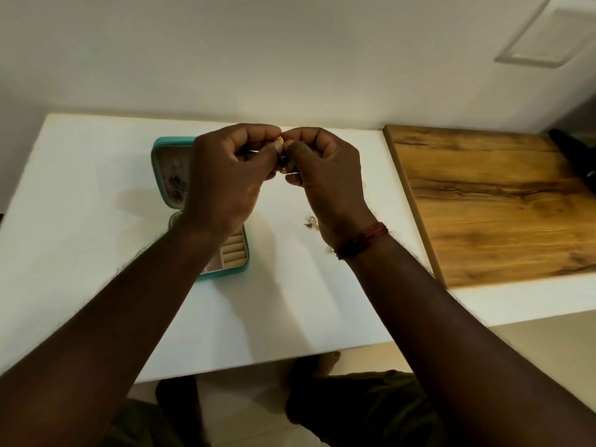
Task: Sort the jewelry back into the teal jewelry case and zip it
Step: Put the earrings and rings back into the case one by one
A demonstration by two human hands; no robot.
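The teal jewelry case (240, 266) lies open on the white table (80, 204), its lid propped up at the back left with dark pieces hung inside. Beige ring rolls show in its base. My left hand (225, 179) and my right hand (322, 179) are raised together above the table, right of the case. Both pinch a small gold earring (280, 141) with a dangling bead between thumb and fingers. My left forearm hides much of the case. A few loose gold pieces (311, 221) lie on the table beside my right wrist.
A wooden board (496, 204) covers the table's right part. A dark object (574, 150) sits at its far right corner. A white wall runs along the back. My knees and feet show below the table's front edge.
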